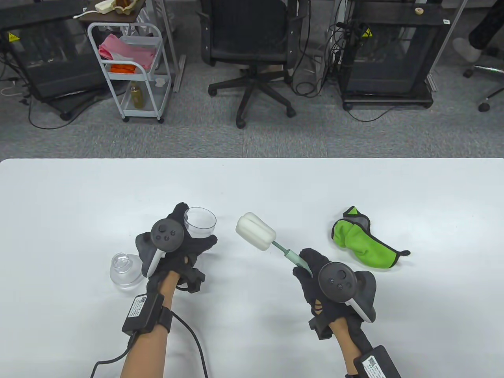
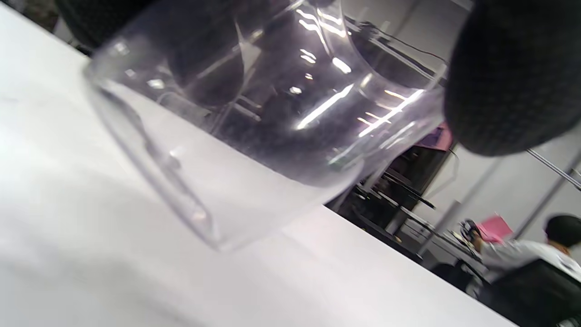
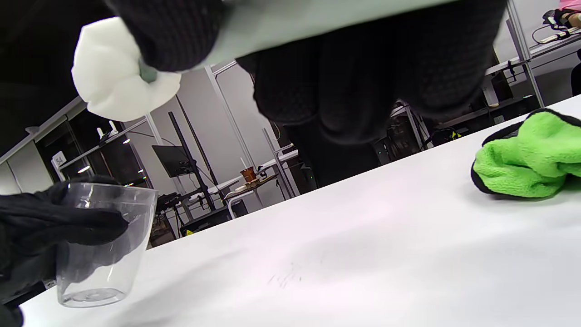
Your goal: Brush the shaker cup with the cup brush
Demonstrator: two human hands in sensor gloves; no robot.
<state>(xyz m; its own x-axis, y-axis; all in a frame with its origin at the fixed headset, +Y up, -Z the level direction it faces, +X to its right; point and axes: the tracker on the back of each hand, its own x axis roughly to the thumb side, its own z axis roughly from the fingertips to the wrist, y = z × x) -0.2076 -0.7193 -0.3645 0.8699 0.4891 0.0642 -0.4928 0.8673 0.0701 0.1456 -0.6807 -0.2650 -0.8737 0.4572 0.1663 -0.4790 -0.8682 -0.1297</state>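
Observation:
My left hand (image 1: 185,242) grips a clear plastic shaker cup (image 1: 200,223) that stands upright on the white table (image 1: 252,185); the cup fills the left wrist view (image 2: 254,122) and shows in the right wrist view (image 3: 97,247) with my gloved fingers (image 3: 50,225) around it. My right hand (image 1: 311,267) holds the cup brush by its pale green handle (image 1: 291,256). Its white sponge head (image 1: 255,231) points up-left, above the table, right of the cup and apart from it. The sponge also shows in the right wrist view (image 3: 113,81).
The clear domed shaker lid (image 1: 124,271) lies on the table left of my left hand. A crumpled green cloth (image 1: 364,240) lies to the right, also in the right wrist view (image 3: 531,159). An office chair (image 1: 252,51) and carts stand beyond the table's far edge.

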